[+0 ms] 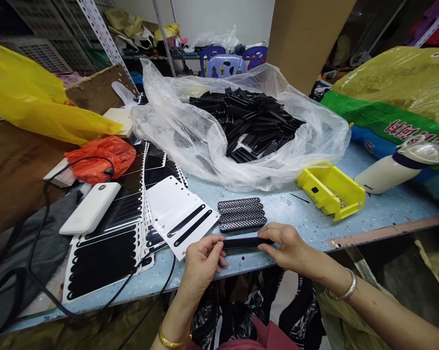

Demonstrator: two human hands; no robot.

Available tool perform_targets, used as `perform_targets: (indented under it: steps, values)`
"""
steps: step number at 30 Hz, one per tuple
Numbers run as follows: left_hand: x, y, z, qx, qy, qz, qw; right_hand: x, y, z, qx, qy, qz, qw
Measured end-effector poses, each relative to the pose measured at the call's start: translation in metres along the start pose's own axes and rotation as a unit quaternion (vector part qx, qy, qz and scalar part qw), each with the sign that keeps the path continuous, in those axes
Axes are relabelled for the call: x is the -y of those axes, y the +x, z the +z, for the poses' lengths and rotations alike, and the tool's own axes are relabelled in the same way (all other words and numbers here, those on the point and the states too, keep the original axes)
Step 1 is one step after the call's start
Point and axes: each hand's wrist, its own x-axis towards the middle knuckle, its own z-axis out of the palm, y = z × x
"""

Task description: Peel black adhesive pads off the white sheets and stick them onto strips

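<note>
My left hand (pixel 201 260) and my right hand (pixel 287 245) together hold a narrow black strip (pixel 245 242) by its two ends, just above the table's front edge. Both hands are closed in a pinch on it. Right behind the strip lie several black perforated strips (pixel 241 214) side by side. To the left lies a white backing sheet (pixel 179 214) with two black stickers left on it, beside sheets of black stickers (pixel 106 243).
A clear plastic bag (pixel 190 131) full of black plastic parts (pixel 255 121) sits mid-table. A yellow bin (pixel 330 189) and a white bottle (pixel 390 172) are at the right. A white power bank (pixel 90 208) with a black cable (pixel 40 233), an orange bag (pixel 102 155) and a yellow bag (pixel 29 97) are at the left.
</note>
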Motion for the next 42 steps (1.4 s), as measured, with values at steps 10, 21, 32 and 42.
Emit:
perform_targets:
  steps: [10, 21, 32, 42]
  values:
    - [-0.003, -0.001, 0.001, -0.014, -0.011, -0.016, 1.0, 0.003, 0.002, 0.001, -0.007, -0.009, 0.01, 1.0]
    - [-0.006, -0.001, 0.005, -0.014, 0.023, -0.011, 1.0, 0.002, 0.003, 0.0, 0.008, -0.014, 0.019, 1.0]
    - [0.002, 0.002, 0.009, -0.042, 0.085, 0.028, 0.995, 0.0, 0.005, -0.008, 0.016, 0.024, -0.005, 1.0]
    - [0.001, 0.001, 0.008, -0.05, 0.101, 0.021, 0.993, -0.015, -0.002, -0.004, -0.018, 0.083, -0.05, 0.995]
